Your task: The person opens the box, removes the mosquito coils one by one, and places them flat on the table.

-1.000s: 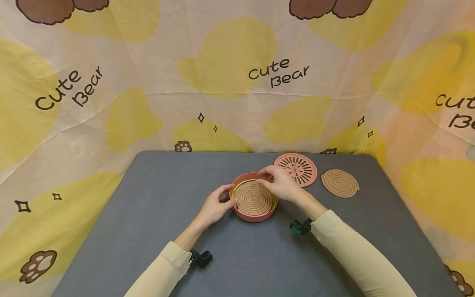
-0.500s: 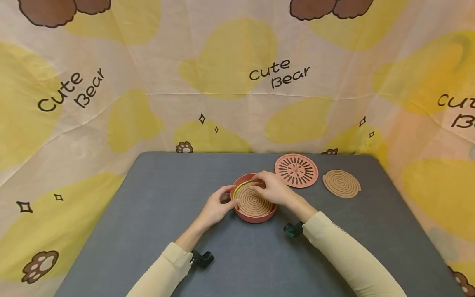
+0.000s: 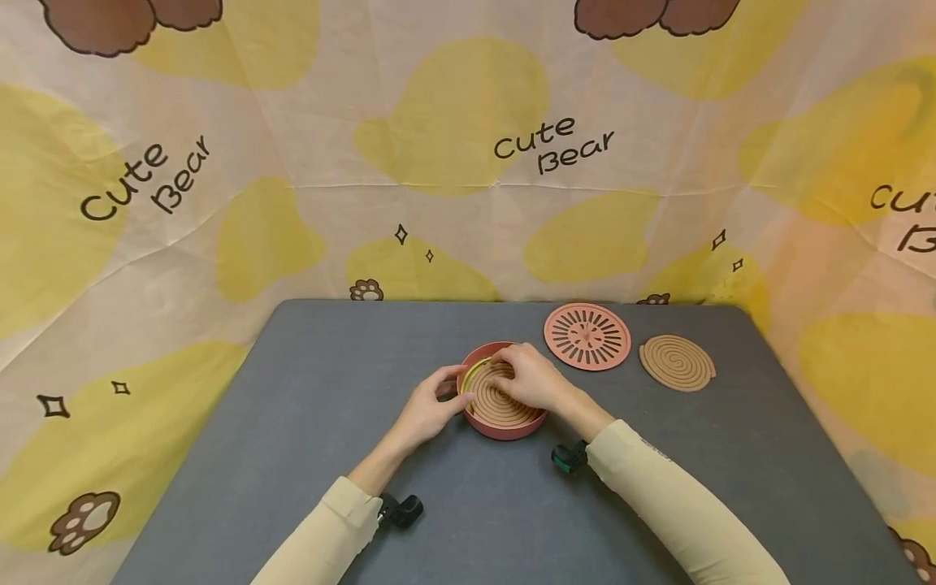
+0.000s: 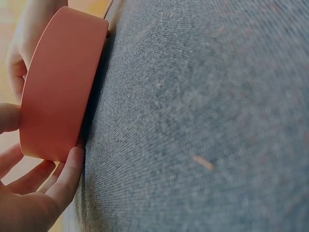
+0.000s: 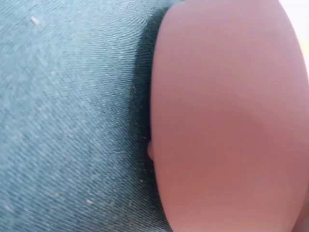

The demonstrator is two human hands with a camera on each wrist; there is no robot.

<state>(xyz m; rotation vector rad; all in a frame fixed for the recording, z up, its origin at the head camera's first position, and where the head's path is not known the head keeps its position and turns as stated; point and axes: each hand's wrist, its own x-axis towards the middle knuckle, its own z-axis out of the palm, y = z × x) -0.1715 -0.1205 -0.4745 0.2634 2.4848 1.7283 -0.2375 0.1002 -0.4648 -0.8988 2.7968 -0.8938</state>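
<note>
A round reddish-pink mosquito coil box [image 3: 504, 431] rests on the table, seen from the side in both wrist views. Inside it lies a brown mosquito coil [image 3: 497, 411], with part of a yellow-green ring [image 3: 469, 379] showing along the far left wall. My left hand [image 3: 427, 409] grips the box's left side, thumb at the rim and fingers [image 4: 68, 176] around the lower wall. My right hand [image 3: 537, 379] reaches over the right rim, its bent fingertips down at the coil and ring. Whether they pinch anything I cannot tell.
Behind the box to the right lies a pink slotted lid [image 3: 587, 351]. A second mosquito coil [image 3: 677, 362] lies flat right of the lid. The grey table [image 3: 468, 520] ends at a printed cloth backdrop [image 3: 453, 122].
My right hand has moved left and inward from the box's far right rim, over the coil, and covers more of it. My left hand keeps its grip on the box.
</note>
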